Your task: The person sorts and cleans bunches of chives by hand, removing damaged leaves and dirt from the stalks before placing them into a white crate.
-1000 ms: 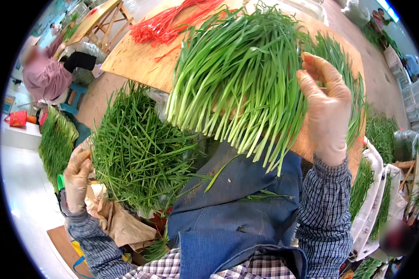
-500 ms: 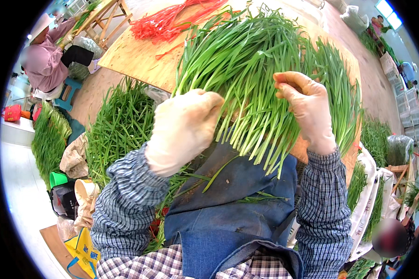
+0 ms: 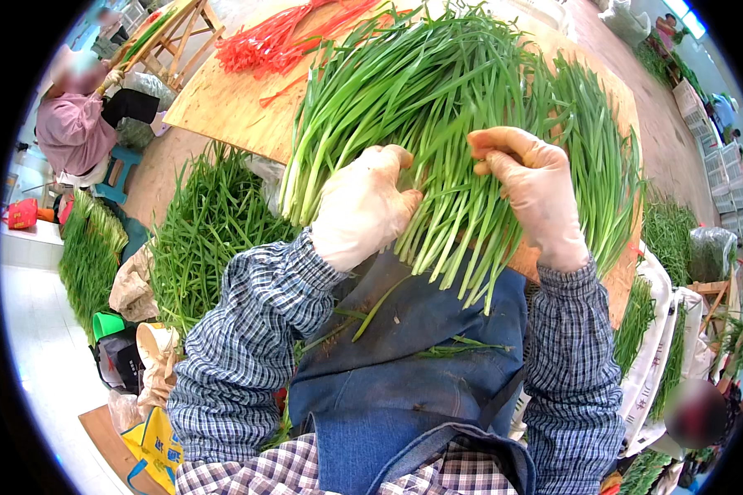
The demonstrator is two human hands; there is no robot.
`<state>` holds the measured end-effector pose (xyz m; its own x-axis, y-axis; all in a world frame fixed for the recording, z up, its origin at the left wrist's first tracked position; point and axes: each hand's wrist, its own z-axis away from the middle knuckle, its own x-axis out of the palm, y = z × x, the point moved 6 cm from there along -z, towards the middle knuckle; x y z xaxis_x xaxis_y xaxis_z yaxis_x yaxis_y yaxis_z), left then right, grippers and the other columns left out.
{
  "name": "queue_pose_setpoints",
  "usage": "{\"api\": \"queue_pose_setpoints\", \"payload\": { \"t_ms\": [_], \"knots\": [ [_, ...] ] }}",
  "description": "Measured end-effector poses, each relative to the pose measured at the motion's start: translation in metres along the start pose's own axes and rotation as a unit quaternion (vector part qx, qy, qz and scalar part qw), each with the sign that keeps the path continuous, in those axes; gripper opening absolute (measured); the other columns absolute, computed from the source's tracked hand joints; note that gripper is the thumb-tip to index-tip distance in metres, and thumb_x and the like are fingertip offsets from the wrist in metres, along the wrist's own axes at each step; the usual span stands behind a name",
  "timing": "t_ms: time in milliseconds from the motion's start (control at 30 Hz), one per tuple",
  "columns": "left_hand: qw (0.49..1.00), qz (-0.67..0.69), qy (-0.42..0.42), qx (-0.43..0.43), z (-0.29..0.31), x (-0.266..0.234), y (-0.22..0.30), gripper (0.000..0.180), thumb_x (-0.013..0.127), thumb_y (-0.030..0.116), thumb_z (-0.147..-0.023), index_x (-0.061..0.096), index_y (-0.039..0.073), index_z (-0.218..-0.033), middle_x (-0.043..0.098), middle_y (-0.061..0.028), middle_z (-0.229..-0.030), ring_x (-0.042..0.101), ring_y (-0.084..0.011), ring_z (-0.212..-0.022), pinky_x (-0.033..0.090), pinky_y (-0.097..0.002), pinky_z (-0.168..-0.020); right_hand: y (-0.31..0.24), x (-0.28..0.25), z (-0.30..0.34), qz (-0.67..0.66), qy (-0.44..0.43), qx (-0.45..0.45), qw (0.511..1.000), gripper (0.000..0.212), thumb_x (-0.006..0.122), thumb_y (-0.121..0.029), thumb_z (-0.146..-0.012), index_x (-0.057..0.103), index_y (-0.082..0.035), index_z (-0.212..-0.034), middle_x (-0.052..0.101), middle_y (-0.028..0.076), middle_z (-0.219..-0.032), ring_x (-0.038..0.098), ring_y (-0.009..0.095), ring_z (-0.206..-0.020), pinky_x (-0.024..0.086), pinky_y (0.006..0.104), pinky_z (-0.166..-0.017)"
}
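Observation:
A thick layer of long green chives (image 3: 437, 107) lies fanned across a wooden board (image 3: 223, 103), its pale stem ends hanging over the near edge above my blue apron (image 3: 404, 371). My left hand (image 3: 362, 206), in a thin pale glove, presses on the stems near their cut ends with its fingers curled into them. My right hand (image 3: 532, 190), also gloved, pinches a few stems a little further right. Both hands are close together on the same bunch.
A big heap of loose chives (image 3: 210, 227) stands at my left on the floor, with another pile (image 3: 87, 252) further left. Red ties (image 3: 281, 41) lie at the board's far end. A person in pink (image 3: 74, 124) sits at the far left. More chives (image 3: 669, 239) lie right.
My left hand has come up from the heap at my left onto the bunch on the board. My right hand has slid down from the bunch's right side toward the stem ends.

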<state>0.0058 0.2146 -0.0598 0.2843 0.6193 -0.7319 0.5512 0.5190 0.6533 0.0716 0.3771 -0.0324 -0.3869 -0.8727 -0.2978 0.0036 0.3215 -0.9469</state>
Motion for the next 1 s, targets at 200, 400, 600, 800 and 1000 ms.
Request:
{"api": "queue_pose_setpoints", "payload": {
  "t_ms": [200,400,600,800,1000],
  "knots": [
    [0.998,-0.050,0.027,0.017,0.012,-0.020,0.011,0.021,0.064,0.009,-0.076,0.064,-0.001,-0.094,0.061,-0.0160,-0.087,0.059,-0.0318,-0.083,0.047,-0.0358,-0.075,-0.023,0.040,0.003,0.230,-0.079,-0.240,0.940,0.019,0.051,-0.002,-0.074,0.066,0.000,-0.086,0.063,0.014,-0.092,0.059,0.029,-0.092,0.048,0.0370,-0.081],
    [0.993,0.111,0.007,0.038,0.034,-0.014,-0.002,0.013,0.060,-0.002,-0.080,0.062,-0.004,-0.092,0.060,-0.0129,-0.086,0.060,-0.0218,-0.077,0.048,-0.0284,-0.068,-0.006,0.075,0.001,0.346,-0.105,-0.321,0.875,0.031,0.053,-0.005,-0.071,0.066,-0.006,-0.099,0.062,0.009,-0.111,0.055,0.034,-0.103,0.047,0.0411,-0.081],
    [0.963,0.178,-0.181,0.092,0.078,-0.042,-0.005,0.011,0.059,-0.004,-0.076,0.062,-0.002,-0.086,0.063,-0.0120,-0.082,0.061,-0.0237,-0.075,0.050,-0.0310,-0.068,0.011,0.084,0.001,0.429,-0.121,-0.279,0.851,0.035,0.054,-0.008,-0.072,0.066,-0.014,-0.104,0.062,0.005,-0.115,0.057,0.028,-0.100,0.045,0.0416,-0.080],
    [0.914,-0.241,-0.255,-0.203,0.183,-0.139,-0.105,0.015,0.065,0.007,-0.076,0.066,0.005,-0.090,0.062,-0.0112,-0.081,0.060,-0.0284,-0.074,0.050,-0.0373,-0.068,-0.003,0.077,-0.003,0.353,-0.116,-0.294,0.881,0.034,0.050,-0.004,-0.070,0.066,-0.008,-0.100,0.063,0.007,-0.110,0.055,0.033,-0.105,0.047,0.0402,-0.086],
    [0.970,-0.220,0.040,0.093,0.102,-0.108,0.006,0.016,0.067,0.004,-0.074,0.066,0.005,-0.090,0.061,-0.0099,-0.083,0.059,-0.0253,-0.076,0.048,-0.0356,-0.068,-0.004,0.074,-0.004,0.354,-0.116,-0.295,0.880,0.037,0.050,-0.002,-0.068,0.065,-0.006,-0.101,0.063,0.009,-0.110,0.056,0.033,-0.104,0.049,0.0397,-0.083]
  ]
}}
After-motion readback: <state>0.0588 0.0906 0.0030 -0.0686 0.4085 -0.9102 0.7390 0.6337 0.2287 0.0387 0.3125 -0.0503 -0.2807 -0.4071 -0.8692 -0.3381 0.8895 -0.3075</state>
